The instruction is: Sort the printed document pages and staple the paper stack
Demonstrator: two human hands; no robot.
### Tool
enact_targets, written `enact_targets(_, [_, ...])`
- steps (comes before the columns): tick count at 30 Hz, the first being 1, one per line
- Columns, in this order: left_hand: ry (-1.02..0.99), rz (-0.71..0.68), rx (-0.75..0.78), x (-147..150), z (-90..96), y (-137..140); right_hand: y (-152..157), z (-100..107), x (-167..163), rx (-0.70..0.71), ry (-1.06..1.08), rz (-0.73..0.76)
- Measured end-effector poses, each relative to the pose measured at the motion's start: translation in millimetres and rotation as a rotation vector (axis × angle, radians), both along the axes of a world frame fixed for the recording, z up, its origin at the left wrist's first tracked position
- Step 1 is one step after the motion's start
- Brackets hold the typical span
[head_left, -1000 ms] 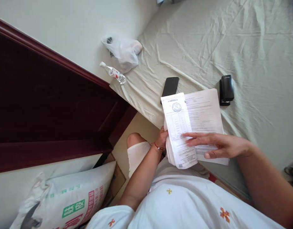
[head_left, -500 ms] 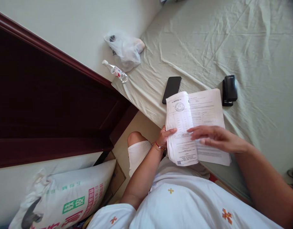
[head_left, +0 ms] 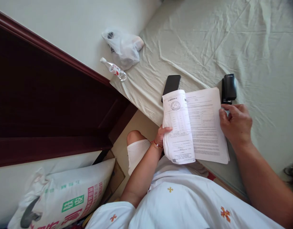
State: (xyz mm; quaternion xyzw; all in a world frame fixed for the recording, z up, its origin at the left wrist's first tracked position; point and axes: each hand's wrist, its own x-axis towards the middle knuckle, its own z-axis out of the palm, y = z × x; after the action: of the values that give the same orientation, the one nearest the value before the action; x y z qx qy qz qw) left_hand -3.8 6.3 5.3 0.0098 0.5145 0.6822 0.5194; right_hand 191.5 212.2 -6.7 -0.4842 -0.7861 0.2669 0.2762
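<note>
My left hand grips the folded-over left side of a stack of printed papers, thumb on top and fingers underneath. A round stamp marks the folded pages. The printed page on the right side lies face up over the bed. At that page's right edge, my right hand has thumb and index finger drawn together in a pinch, the other fingers curled. Just beyond those fingertips stands a black stapler. A black phone lies partly beneath the folded pages.
A wrinkled pale sheet covers the bed. Near the wall lie a clear plastic bottle and a white plastic bag. Dark wood paneling borders the left, with a printed white sack below it.
My right hand has moved right and away from the middle of the papers to their right edge, its fingers going from stretched out to pinched. My left hand keeps its hold.
</note>
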Motion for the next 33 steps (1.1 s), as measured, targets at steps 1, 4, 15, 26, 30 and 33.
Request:
enact_targets(1, [-0.004, -0.004, -0.002, 0.1, 0.9, 0.2, -0.6, 0.1, 0.0, -0.005, 0.007, 0.004])
enact_targets(4, [-0.004, -0.004, -0.001, 0.5, 3.2, 1.2, -0.9, 1.0, -0.2, 0.000, 0.039, 0.014])
enact_targets(15, [-0.018, 0.018, -0.004, 1.5, 6.1, 2.7, 0.7, 1.2, -0.5, -0.057, -0.011, 0.046])
enact_targets(26, [-0.020, 0.007, 0.012, 1.0, 2.3, 2.3, 0.9, 4.4, 0.9, -0.130, 0.081, 0.079])
enact_targets(30, [-0.024, -0.005, 0.020, 0.7, 2.1, 2.1, 1.1, 2.5, 2.4, -0.156, 0.130, 0.120])
enact_targets(33, [-0.028, -0.005, 0.026, -0.2, 1.9, 1.7, 3.6, -0.3, 2.6, -0.134, 0.122, 0.140])
